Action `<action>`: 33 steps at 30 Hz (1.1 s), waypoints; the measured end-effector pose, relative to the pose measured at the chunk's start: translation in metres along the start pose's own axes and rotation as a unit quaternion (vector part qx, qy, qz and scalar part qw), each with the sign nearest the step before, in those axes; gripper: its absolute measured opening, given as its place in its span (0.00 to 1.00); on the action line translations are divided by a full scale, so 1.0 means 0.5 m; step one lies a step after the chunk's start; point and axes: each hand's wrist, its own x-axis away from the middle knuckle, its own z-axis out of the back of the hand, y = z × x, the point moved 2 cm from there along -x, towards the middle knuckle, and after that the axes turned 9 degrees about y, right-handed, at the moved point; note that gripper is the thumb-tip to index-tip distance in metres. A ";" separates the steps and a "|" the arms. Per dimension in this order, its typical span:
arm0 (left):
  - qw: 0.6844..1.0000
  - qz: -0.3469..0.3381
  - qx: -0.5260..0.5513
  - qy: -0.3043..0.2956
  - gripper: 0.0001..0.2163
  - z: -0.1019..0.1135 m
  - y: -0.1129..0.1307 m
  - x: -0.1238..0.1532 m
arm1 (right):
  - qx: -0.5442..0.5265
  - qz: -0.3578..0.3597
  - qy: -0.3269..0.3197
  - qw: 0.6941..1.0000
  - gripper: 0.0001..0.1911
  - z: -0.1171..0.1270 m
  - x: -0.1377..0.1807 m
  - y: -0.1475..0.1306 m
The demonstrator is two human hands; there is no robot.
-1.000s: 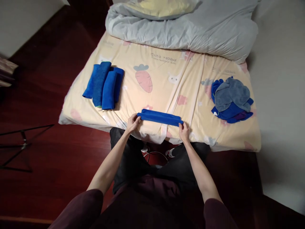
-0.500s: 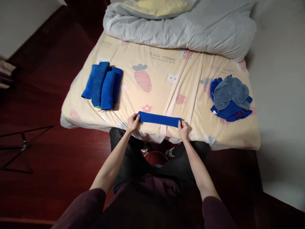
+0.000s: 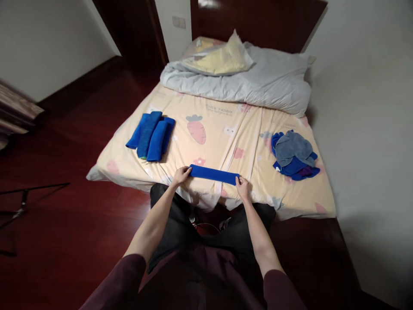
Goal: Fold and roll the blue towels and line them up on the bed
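Note:
A blue towel (image 3: pixel 214 174), folded into a long narrow strip, stretches between my hands above the near edge of the bed. My left hand (image 3: pixel 181 175) pinches its left end, and my right hand (image 3: pixel 242 187) pinches the right end. To the left on the sheet lie several rolled or folded blue towels (image 3: pixel 157 140), close together and partly overlapping. On the right is a crumpled heap of cloths (image 3: pixel 294 154), grey on top with blue and a bit of purple beneath.
The bed (image 3: pixel 215 133) has a pale yellow printed sheet. A grey quilt (image 3: pixel 271 79) and a yellow pillow (image 3: pixel 222 60) are bunched toward the headboard (image 3: pixel 254 23). A wall (image 3: pixel 364 142) runs along the right. A black metal stand (image 3: pixel 22 202) is on the floor at left.
My view has tilted up, so the headboard and more of the room now show. Both hands still grip the strip's ends, and the towel piles lie as before.

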 end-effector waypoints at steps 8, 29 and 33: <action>0.998 0.056 -0.027 -0.028 0.12 0.030 0.044 -0.015 | 0.111 -0.011 -0.099 0.989 0.24 0.036 -0.036 -0.017; 0.950 0.255 0.181 0.004 0.22 -0.002 0.097 0.048 | 0.241 0.203 -0.167 0.934 0.43 -0.005 0.029 -0.037; 0.945 0.233 0.228 -0.003 0.22 0.002 0.132 0.041 | 0.244 0.180 -0.204 0.931 0.37 0.013 -0.014 -0.068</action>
